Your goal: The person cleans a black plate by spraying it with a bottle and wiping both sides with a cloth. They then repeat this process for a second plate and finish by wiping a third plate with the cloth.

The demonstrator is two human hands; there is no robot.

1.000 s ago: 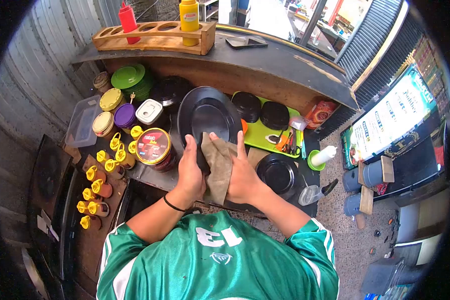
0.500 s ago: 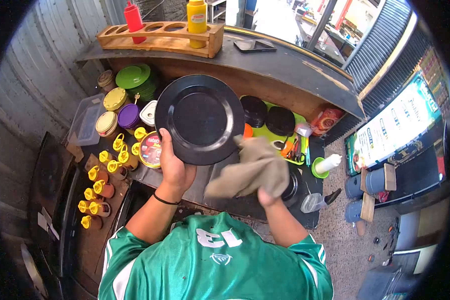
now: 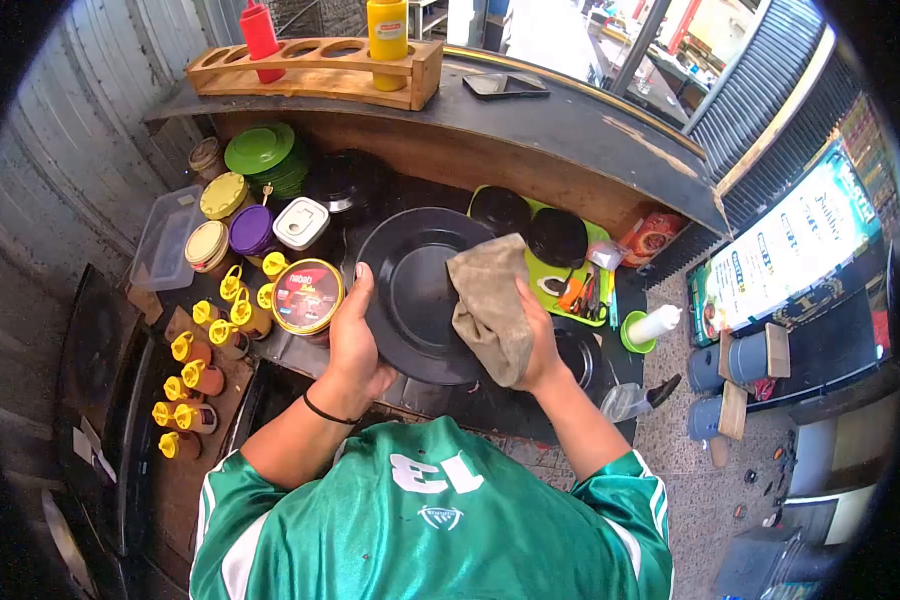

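Observation:
A round black plate (image 3: 415, 270) is held up in front of my chest, above the dark counter. My left hand (image 3: 355, 335) grips its left edge, thumb on the rim and fingers beneath. On the plate's right side lies a tan cloth (image 3: 492, 310), pressed against the surface by my right hand (image 3: 540, 345), which is closed on it. The cloth covers part of the right rim. Just left of my left hand stands a round tub (image 3: 307, 297) with a red label on its lid.
Yellow-capped bottles (image 3: 202, 378) stand at the left. Green plates (image 3: 263, 152), black plates (image 3: 348, 182) and lidded jars (image 3: 207, 246) are at the back left. Behind the plate is a green tray (image 3: 545, 280) with utensils. A wooden bottle rack (image 3: 315, 75) rests on the shelf.
The plate has come down and slightly right in my left hand. The cloth, loose and apart from the plate's face before, is now against its right side, with my right hand raised.

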